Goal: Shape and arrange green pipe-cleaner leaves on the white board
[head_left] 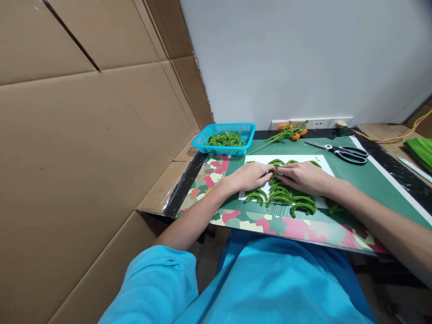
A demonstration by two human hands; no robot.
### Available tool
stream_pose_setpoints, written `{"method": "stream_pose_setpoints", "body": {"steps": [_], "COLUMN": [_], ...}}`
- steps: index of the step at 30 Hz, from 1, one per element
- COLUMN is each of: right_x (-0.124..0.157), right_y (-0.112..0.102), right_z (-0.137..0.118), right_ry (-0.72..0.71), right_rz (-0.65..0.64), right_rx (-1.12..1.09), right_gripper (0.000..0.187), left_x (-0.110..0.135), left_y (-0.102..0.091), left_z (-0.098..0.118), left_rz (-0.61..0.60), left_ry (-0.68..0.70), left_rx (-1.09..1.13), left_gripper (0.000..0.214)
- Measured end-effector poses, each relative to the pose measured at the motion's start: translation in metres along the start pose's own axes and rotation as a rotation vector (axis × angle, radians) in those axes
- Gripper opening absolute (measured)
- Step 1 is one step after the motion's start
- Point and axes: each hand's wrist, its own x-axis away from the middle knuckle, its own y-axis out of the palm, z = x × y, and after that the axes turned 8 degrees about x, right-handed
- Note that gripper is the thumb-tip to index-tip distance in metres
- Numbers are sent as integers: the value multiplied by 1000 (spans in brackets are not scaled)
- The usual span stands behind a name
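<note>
My left hand [254, 175] and my right hand [301, 176] meet fingertip to fingertip over a white sheet of paper [324, 164]. Both have bent fingers closed at a green pipe cleaner, most of which is hidden beneath the fingers. Curved green pipe cleaners [281, 194] lie in overlapping rows on the sheet, under and around both hands. Some arcs [303, 208] reach past the sheet's front edge, and a few more [335, 207] lie by my right forearm.
A blue plastic basket [221, 149] of green pipe cleaner pieces stands back left. Behind the sheet lie orange-and-green pipe cleaner stems [290, 132]; black-handled scissors [347, 153] rest to their right. Cardboard [101, 157] walls the left side. A green bundle [420, 150] is far right.
</note>
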Motion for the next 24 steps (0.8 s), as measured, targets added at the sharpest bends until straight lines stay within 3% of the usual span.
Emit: {"method": "stream_pose_setpoints", "body": {"steps": [24], "right_x": [0], "right_y": [3], "right_z": [2], "right_ry": [-15], "right_rz": [10], "right_rx": [1], "right_gripper": [34], "left_x": [0], "left_y": [1], "left_z": [-3], "left_rz": [-2], "left_ry": [16], "left_rx": [-8], "left_gripper": [29]}}
